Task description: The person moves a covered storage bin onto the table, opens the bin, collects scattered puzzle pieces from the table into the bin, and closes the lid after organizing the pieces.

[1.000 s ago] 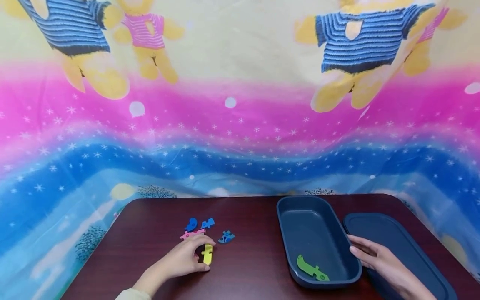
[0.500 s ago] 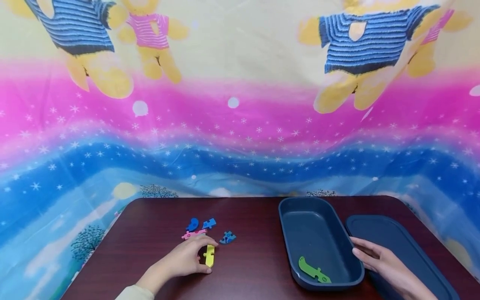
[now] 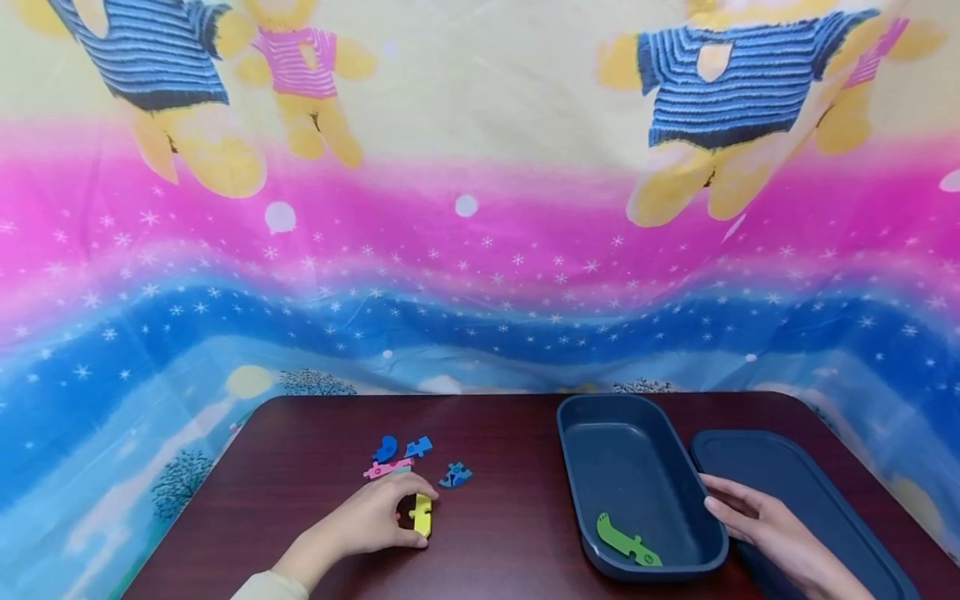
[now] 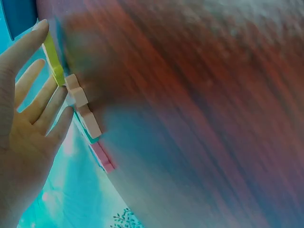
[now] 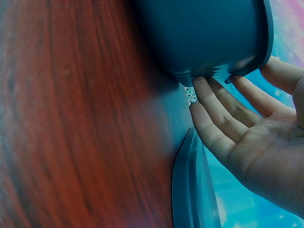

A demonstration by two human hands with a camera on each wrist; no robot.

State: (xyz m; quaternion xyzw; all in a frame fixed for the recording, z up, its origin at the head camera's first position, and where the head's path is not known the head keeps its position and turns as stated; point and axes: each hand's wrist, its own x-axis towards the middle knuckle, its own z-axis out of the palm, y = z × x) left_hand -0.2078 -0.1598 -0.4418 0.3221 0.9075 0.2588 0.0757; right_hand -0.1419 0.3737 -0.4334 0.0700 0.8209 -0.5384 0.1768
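Observation:
My left hand (image 3: 371, 512) pinches a yellow puzzle piece (image 3: 423, 515) between thumb and fingertips, its notched side to the right. In the left wrist view the yellow piece (image 4: 53, 59) spans from the thumb tip to the fingers. Just beyond the left hand lie a pink puzzle piece (image 3: 387, 468), two blue pieces (image 3: 386, 449) and a teal-blue piece (image 3: 456, 476). At the right, my right hand (image 3: 765, 512) touches the outer side of a dark blue-grey container (image 3: 637, 467), fingers fairly straight along its wall and rim. Inside its near end lies a green puzzle piece (image 3: 626, 542).
A matching flat lid (image 3: 810, 500) lies on the table right of the container, partly under the right hand. The dark red-brown table (image 3: 510, 533) ends at a printed cloth (image 3: 465, 275) with bears and snowflakes hung behind.
The yellow piece has turned slightly and shifted a little right between the left fingers. The whole view moved slightly at first. My right hand stays at the container.

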